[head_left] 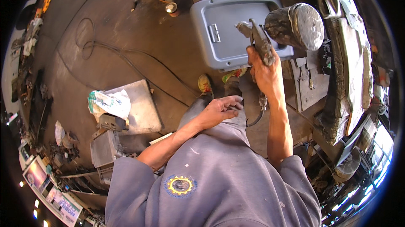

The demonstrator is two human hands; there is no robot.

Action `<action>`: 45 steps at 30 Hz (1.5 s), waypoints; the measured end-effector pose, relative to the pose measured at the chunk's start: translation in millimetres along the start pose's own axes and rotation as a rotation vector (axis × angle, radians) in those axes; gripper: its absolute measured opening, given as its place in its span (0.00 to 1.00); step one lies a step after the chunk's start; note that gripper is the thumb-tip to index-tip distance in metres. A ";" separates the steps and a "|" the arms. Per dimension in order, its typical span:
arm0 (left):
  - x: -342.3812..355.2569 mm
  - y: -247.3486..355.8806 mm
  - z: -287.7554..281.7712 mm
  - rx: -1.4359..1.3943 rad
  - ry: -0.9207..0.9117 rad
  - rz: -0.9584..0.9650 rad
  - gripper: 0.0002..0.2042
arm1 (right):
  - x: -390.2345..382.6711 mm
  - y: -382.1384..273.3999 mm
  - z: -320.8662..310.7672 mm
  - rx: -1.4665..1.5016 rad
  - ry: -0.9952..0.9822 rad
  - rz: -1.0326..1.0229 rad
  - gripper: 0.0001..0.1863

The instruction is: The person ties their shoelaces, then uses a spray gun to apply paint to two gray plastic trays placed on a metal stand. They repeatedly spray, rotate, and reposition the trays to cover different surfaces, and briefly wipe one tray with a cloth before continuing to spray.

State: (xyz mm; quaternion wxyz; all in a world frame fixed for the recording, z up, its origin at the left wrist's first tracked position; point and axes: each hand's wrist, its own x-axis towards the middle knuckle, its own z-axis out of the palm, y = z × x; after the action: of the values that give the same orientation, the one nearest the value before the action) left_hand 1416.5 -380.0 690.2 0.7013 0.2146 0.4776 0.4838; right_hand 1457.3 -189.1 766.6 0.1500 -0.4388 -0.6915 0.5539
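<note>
Spray gun, with its cup, is gripped in the right hand; the left hand, nearer the body, is loosely parted with nothing visible in it. The grey panel lies just beyond the right hand, partly behind the gun. Working well probably calls for a level wrist, steady spacing from the panel, even overlapping sweeps, care around the metal latch, and the hose below the right hand kept off the surface.
</note>
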 end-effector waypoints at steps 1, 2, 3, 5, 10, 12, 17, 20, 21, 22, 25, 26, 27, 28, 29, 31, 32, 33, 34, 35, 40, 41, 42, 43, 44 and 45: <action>11.7 5.6 6.8 -0.088 0.025 0.042 0.26 | 7.7 2.1 -5.0 -0.005 0.035 -0.002 0.11; 25.1 10.0 16.3 -0.176 0.047 0.081 0.27 | 15.4 4.1 -10.6 -0.010 0.073 -0.003 0.11; 37.5 14.9 25.4 -0.265 0.068 0.114 0.27 | 20.3 5.2 -17.2 -0.006 0.108 0.014 0.11; 63.4 30.2 38.7 -0.325 0.010 0.143 0.28 | 25.2 6.4 -31.2 0.008 0.165 0.036 0.11; 113.1 37.3 67.2 -0.373 -0.118 0.160 0.30 | 25.7 1.7 -64.6 0.039 0.353 0.122 0.14; 124.4 42.1 74.4 -0.334 -0.176 0.162 0.31 | 25.4 4.5 -81.5 0.027 0.400 0.149 0.16; 136.7 49.7 83.9 -0.232 -0.189 0.100 0.32 | 23.2 8.3 -97.5 0.005 0.551 0.182 0.18; 131.8 46.5 83.2 -0.217 -0.210 0.094 0.33 | 17.4 7.7 -91.8 0.007 0.424 0.203 0.17; 126.8 44.4 83.5 -0.217 -0.212 0.097 0.33 | 14.5 7.9 -87.6 0.017 0.368 0.183 0.16; 121.5 40.3 83.4 -0.213 -0.177 0.062 0.32 | 11.0 7.6 -83.3 0.030 0.315 0.228 0.16; 100.1 33.2 77.4 -0.143 -0.151 0.136 0.29 | 0.3 3.5 -65.4 0.059 0.138 0.238 0.12; 90.4 32.1 76.0 -0.177 -0.098 0.108 0.25 | -1.8 8.5 -58.7 0.035 0.093 0.200 0.12; 82.5 26.7 75.0 -0.166 -0.076 0.122 0.24 | -5.6 8.9 -51.6 0.055 0.051 0.109 0.12; 75.0 19.6 73.6 -0.154 -0.053 0.134 0.23 | -9.1 12.7 -45.2 0.076 0.007 0.111 0.12; 67.9 14.1 72.4 -0.142 -0.032 0.147 0.22 | -13.7 10.2 -41.2 0.081 -0.047 0.109 0.15; 56.4 13.1 72.5 -0.152 -0.043 0.166 0.23 | -22.0 4.3 -35.7 0.084 -0.151 0.105 0.21; 50.8 13.0 72.0 -0.134 -0.044 0.155 0.24 | -25.7 0.3 -34.6 0.075 -0.210 0.097 0.25; 46.9 16.4 72.1 -0.116 -0.047 0.146 0.25 | -28.0 -3.5 -35.5 0.063 -0.267 0.088 0.29; 44.8 20.3 71.8 -0.074 -0.044 0.146 0.27 | -29.3 -6.4 -37.1 0.056 -0.310 0.114 0.30; 43.5 25.2 71.6 -0.032 -0.044 0.145 0.28 | -30.3 -5.9 -37.4 0.042 -0.295 0.124 0.30; 49.6 11.1 72.6 -0.295 -0.027 0.083 0.30 | -26.5 10.7 -50.7 -0.033 -0.101 0.080 0.28; 49.7 8.6 68.2 -0.289 -0.039 0.080 0.31 | -27.0 15.9 -58.1 -0.044 -0.043 0.086 0.26; 49.5 9.7 65.2 -0.282 -0.046 0.072 0.32 | -28.6 19.2 -65.1 -0.050 0.027 0.102 0.23; 51.6 11.3 65.7 -0.261 -0.072 0.056 0.32 | -29.6 22.6 -72.8 -0.059 0.098 0.121 0.20; 54.3 13.6 67.6 -0.240 -0.099 0.040 0.33 | -31.6 22.2 -79.5 -0.061 0.166 0.144 0.18; 56.4 17.3 68.7 -0.218 -0.121 0.024 0.33 | -33.9 20.8 -81.9 -0.027 0.244 0.148 0.12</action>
State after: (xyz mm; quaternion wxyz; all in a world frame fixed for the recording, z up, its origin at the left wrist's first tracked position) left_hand 1472.8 -311.5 708.3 0.7422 0.1716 0.3764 0.5273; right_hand 1542.5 -163.4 785.3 0.1856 -0.5547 -0.6411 0.4968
